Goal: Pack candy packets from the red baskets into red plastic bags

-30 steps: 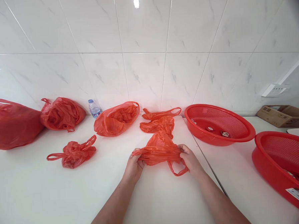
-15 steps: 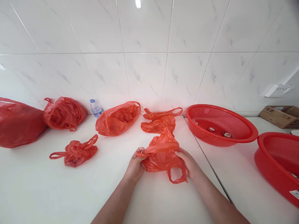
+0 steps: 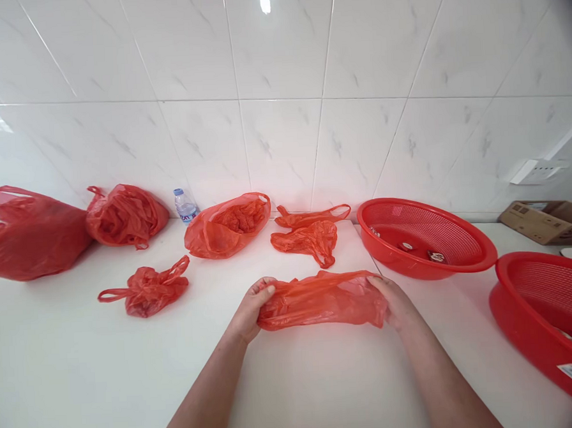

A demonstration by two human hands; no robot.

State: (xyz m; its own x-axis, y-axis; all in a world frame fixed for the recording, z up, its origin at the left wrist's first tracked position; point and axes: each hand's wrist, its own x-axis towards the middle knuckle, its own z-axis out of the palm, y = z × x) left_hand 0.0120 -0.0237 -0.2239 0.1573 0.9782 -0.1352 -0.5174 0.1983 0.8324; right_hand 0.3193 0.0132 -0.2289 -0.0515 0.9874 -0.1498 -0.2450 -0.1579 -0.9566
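I hold a red plastic bag (image 3: pixel 322 299) stretched sideways between my hands, low over the white counter (image 3: pixel 83 378), right in front of me. My left hand (image 3: pixel 253 306) curls its fingers over the bag's left end and pinches the film. My right hand (image 3: pixel 397 301) grips the right end the same way, so the bag runs as a flattened band from one grip to the other.

Counting that one, I see seven red bags. A large full bag (image 3: pixel 28 234) sits at the far left, with a stuffed bag (image 3: pixel 125 216) just beside it. A small knotted bag (image 3: pixel 148 288) lies nearer me, and an open-mouthed bag (image 3: pixel 226 225) is by the wall. A crumpled empty bag (image 3: pixel 306 238) lies just beyond my hands, and a flat bag (image 3: pixel 310 215) lies behind that.

There are two red mesh baskets to my right: the far basket (image 3: pixel 426 235), which holds a few small things I cannot make out, and the near basket (image 3: pixel 550 315) at the edge of view. One water bottle (image 3: pixel 184 206) stands against the tiles, and one cardboard box (image 3: pixel 548 221) sits far right.
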